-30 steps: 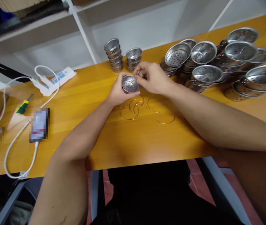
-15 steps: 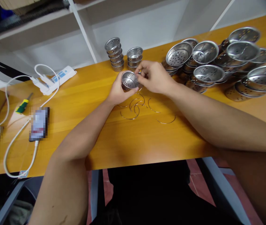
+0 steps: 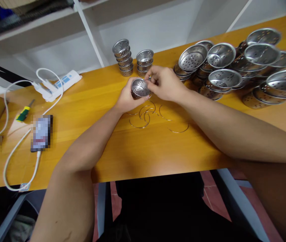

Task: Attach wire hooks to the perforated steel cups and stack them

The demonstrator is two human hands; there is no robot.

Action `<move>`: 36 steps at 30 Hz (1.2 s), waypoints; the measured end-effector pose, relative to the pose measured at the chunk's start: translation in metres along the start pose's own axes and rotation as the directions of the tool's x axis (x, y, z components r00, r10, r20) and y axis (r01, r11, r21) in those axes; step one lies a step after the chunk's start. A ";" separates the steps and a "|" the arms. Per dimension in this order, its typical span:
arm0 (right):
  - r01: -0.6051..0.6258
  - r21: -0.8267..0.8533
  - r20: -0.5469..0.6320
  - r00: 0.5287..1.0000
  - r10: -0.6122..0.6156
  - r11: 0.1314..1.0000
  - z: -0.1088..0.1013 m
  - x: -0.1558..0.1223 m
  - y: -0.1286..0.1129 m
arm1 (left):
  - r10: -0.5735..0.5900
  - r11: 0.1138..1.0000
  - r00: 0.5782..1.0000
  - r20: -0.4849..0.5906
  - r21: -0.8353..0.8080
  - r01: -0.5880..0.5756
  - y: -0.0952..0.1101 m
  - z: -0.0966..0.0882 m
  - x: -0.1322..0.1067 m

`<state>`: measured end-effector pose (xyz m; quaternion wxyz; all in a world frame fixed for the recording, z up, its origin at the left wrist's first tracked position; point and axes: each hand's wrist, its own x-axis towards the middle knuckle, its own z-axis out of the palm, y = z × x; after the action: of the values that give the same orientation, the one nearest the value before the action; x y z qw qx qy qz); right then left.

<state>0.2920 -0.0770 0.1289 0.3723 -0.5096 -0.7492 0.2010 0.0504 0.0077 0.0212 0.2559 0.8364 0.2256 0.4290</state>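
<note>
My left hand (image 3: 127, 96) is wrapped round a small perforated metal cup (image 3: 140, 88), its open mouth tilted up toward me. At the cup's right rim, my right hand (image 3: 163, 82) pinches with thumb and forefinger. What lies between those fingertips is too small to make out, though a bit of thin wire seems to show near the rim. Just below the cup, several curved thin wires (image 3: 146, 118) lie loose on the wooden table (image 3: 143, 151). One more curved wire (image 3: 178, 131) rests to their right.
Two stacks of small perforated cups (image 3: 126, 62) stand at the back. Larger perforated cups (image 3: 221, 80) crowd the right side, beside my right forearm. To the left are a power strip (image 3: 66, 83), a green-yellow screwdriver (image 3: 23, 114) and a phone (image 3: 41, 133) on a white cable.
The cup has shifted very slightly down and right in my left hand. My right hand keeps its pinch at the rim, almost unmoved.
</note>
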 end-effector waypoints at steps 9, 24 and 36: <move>-0.021 -0.007 -0.009 1.000 0.021 1.000 0.000 -0.003 -0.006 | 0.051 0.998 0.998 0.023 0.029 -0.052 -0.004 -0.001 0.000; -0.001 0.087 0.006 1.000 0.001 0.996 0.004 -0.002 -0.005 | 0.018 1.000 0.997 0.072 -0.024 -0.016 0.012 -0.005 0.002; 0.092 0.402 0.177 0.968 -0.176 0.911 -0.006 0.005 0.003 | -0.106 0.969 0.993 0.042 -0.218 0.113 0.005 -0.003 0.002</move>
<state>0.2974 -0.0719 0.1328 0.3983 -0.3483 -0.7623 0.3727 0.0500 0.0060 0.0269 0.3738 0.7954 0.2186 0.4241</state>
